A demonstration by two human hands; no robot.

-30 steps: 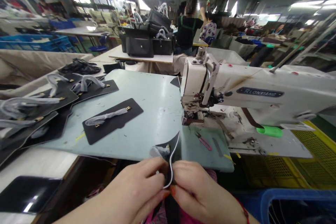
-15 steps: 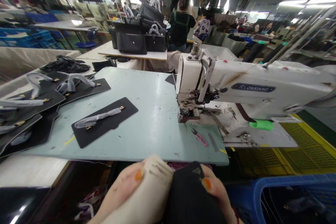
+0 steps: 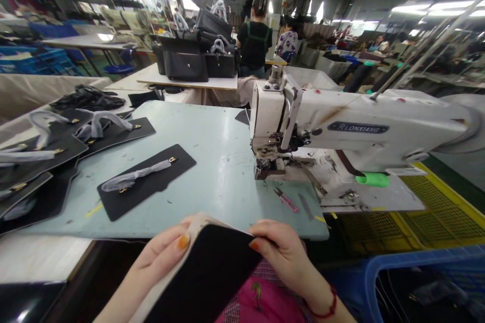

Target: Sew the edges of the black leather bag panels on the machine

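Both hands have spread apart since half a second ago: the panel between them, then bunched with the pale side on the left and the dark side on the right, is now opened out and tilted, its dark face turned to the wearer.

Largest is the pale green tabletop [image 3: 215, 161], with the white sewing machine [image 3: 352, 128] on its right. At the left edge lies a pile of dark panels [image 3: 68, 144], overlapping, with wrapped straps on them; a blue basket [image 3: 369, 287] at lower right holds more dark pieces and wrapped material. Whether pile and basket are finished work or work waiting, the pictures do not tell.

Below the front edge of the table, in front of the wearer, is the held panel [image 3: 215, 267]. The left hand [image 3: 162, 255] grips its upper left side, thumb over the pale edge; the right hand [image 3: 282, 250] pinches the upper right corner between thumb and fingers. It is well apart from the machine's head, so handling of this piece looks under way and it has not yet been set down. Its stitching, and whether it bears a strap, cannot be judged from this side.

One lone panel [image 3: 166, 181] lies flat on the table, already carrying its wrapped strap [image 3: 138, 175]. Smaller yet are the pink snips [image 3: 287, 201] just in front of the machine, untouched, and the brass clip [image 3: 172, 159] at that strap's upper end.
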